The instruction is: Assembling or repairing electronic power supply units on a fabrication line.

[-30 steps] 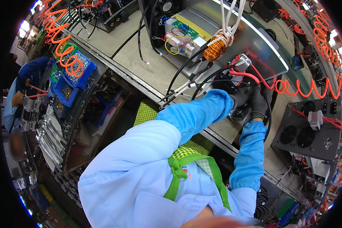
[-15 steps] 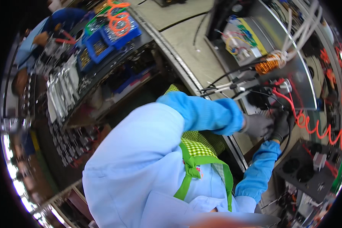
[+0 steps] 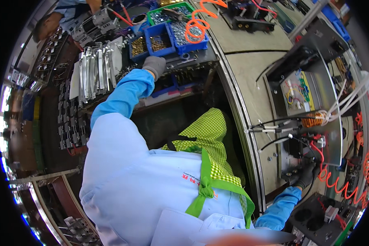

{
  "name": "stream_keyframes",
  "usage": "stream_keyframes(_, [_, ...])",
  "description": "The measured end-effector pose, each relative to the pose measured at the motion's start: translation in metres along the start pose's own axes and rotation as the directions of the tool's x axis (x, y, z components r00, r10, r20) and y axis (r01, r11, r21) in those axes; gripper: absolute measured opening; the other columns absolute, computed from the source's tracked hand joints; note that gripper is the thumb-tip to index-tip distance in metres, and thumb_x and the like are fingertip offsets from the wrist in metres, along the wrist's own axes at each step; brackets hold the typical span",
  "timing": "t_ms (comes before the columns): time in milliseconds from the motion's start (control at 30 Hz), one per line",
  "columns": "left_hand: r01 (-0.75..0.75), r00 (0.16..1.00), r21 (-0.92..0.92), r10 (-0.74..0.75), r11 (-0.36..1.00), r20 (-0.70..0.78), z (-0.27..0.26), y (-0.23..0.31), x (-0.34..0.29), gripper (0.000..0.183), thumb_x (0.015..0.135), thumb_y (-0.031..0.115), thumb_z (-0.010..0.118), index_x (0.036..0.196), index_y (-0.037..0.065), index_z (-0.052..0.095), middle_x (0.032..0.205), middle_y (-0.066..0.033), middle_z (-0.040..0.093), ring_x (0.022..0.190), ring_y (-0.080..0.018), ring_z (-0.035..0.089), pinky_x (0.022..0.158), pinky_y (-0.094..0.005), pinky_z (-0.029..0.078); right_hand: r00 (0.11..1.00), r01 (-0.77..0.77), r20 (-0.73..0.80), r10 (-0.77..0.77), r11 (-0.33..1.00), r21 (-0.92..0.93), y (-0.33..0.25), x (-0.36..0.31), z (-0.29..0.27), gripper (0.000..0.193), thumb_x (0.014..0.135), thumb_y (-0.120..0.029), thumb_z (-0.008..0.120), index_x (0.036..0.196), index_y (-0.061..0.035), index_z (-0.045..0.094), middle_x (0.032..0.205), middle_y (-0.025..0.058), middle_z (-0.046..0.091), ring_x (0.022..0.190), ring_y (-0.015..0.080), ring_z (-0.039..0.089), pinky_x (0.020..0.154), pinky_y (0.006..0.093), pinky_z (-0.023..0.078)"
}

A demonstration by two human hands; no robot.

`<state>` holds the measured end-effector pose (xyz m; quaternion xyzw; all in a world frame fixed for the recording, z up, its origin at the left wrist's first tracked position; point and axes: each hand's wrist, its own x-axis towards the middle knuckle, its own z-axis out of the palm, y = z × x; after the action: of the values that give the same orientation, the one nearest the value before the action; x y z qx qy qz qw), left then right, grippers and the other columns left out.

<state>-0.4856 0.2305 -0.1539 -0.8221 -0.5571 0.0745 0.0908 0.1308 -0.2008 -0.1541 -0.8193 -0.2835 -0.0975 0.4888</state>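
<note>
My left hand (image 3: 154, 66), in a grey glove, is at the front edge of the blue parts bins (image 3: 160, 43). Its fingers are curled together; whatever they may hold is too small to see. Over on the right, my right hand (image 3: 305, 177), in a dark glove, is closed at the near end of an open metal chassis (image 3: 331, 123). A black cable loops past it, and its grip is partly hidden. Inside the chassis are a circuit board (image 3: 297, 92), a copper-wound coil (image 3: 312, 120), a finned metal part (image 3: 293, 161) and red and black wires.
Silvery strips (image 3: 96, 71) lie left of the bins. An orange coiled air hose (image 3: 197, 30) hangs over the bins; a red coiled hose (image 3: 336, 184) runs past my right hand. A dark panel with round openings (image 3: 315, 217) sits at lower right. A co-worker (image 3: 53, 24) is at upper left.
My left hand has left the chassis, where it was beside my right hand, and moved across to the bins. My right hand stays at the chassis. The whole view has shifted.
</note>
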Motion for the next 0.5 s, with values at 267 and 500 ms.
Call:
stream_keyframes(267, [-0.033, 0.997, -0.064, 0.037, 0.997, 0.060, -0.005, -0.022, -0.004, 0.024, 0.079, 0.011, 0.054, 0.103, 0.008, 0.060, 0.099, -0.0140, 0.063, 0.096, -0.0321, 0.060, 0.080, -0.0454, 0.045, 0.989, -0.141, 0.068, 0.130, 0.971, 0.195, 0.003, 0.007, 0.005, 0.031, 0.089, -0.018, 0.051, 0.109, 0.0040, 0.056, 0.098, 0.0108, 0.062, 0.083, 0.0187, 0.058, 0.073, 0.0308, 0.049])
stream_keyframes(500, [-0.054, 0.955, -0.166, 0.003, 0.985, -0.297, -0.001, -0.033, -0.033, 0.026, 0.080, 0.015, 0.054, 0.106, 0.009, 0.054, 0.104, -0.0127, 0.057, 0.095, -0.0315, 0.056, 0.076, -0.0458, 0.044, 1.000, -0.011, 0.000, 0.011, 1.000, -0.020, 0.023, 0.006, -0.007, 0.031, 0.088, -0.019, 0.054, 0.109, 0.0038, 0.057, 0.096, 0.0098, 0.063, 0.080, 0.0171, 0.058, 0.068, 0.0295, 0.048])
